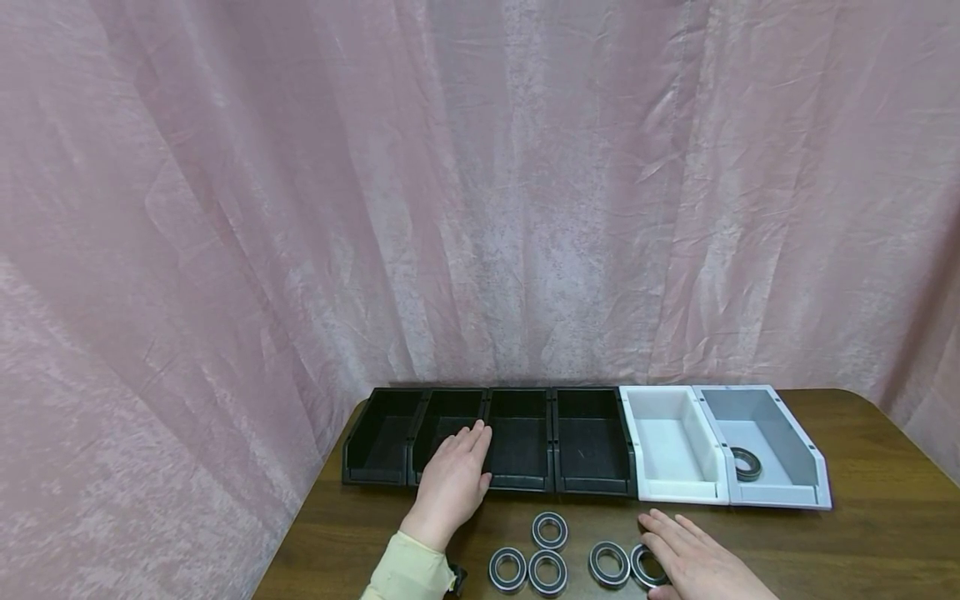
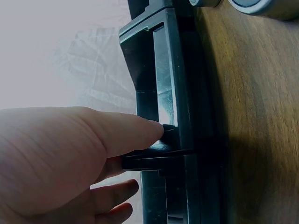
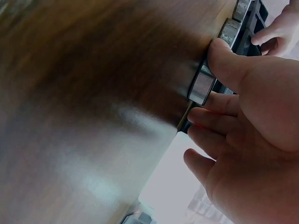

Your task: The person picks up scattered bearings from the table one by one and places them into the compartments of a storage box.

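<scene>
My left hand [image 1: 454,483] reaches over the row of black bins, fingers extended and holding nothing. In the left wrist view its thumb [image 2: 145,133] overlaps the inside of one black bin [image 2: 177,79] near a dividing wall. My right hand [image 1: 693,560] is low at the table, with thumb and index finger at opposite sides of a ball bearing [image 1: 643,567], pinching it. In the right wrist view that bearing [image 3: 202,86] shows edge-on, partly hidden by the thumb. Another bearing [image 1: 609,565] lies just left of it.
Three more bearings, one of them farther back [image 1: 550,531], lie together on the wooden table [image 1: 885,467]. Several black bins [image 1: 592,483] adjoin a white bin [image 1: 682,492] and a grey bin [image 1: 780,496] holding one bearing [image 1: 746,465]. A pink curtain [image 1: 480,208] hangs behind.
</scene>
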A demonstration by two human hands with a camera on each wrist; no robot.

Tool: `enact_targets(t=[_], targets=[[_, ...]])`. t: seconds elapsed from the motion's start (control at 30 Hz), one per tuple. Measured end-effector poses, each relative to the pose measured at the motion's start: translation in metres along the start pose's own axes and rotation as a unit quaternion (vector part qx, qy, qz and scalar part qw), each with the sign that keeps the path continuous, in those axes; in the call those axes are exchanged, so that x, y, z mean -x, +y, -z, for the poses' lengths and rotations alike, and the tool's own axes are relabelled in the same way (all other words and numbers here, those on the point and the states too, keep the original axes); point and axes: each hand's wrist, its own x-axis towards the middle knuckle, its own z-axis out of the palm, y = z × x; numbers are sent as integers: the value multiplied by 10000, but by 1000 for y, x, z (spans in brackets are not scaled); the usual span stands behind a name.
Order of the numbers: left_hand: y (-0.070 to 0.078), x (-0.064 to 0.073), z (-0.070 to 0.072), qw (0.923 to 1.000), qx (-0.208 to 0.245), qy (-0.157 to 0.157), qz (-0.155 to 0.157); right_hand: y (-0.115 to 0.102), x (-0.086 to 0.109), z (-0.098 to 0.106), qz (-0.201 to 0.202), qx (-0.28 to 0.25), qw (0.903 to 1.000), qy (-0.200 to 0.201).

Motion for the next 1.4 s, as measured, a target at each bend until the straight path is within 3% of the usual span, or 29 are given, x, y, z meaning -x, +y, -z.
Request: enact_targets(t=[0.6, 0.83, 1.4], targets=[[1, 0, 2, 10000, -13, -32, 23, 1, 2, -2, -95, -160, 9998, -54], [1, 0, 3, 10000, -20, 3, 4, 2, 3, -2, 152, 54, 9998, 77], [1, 0, 0, 10000, -19, 9, -20, -4, 10, 13, 55, 69, 9993, 372]])
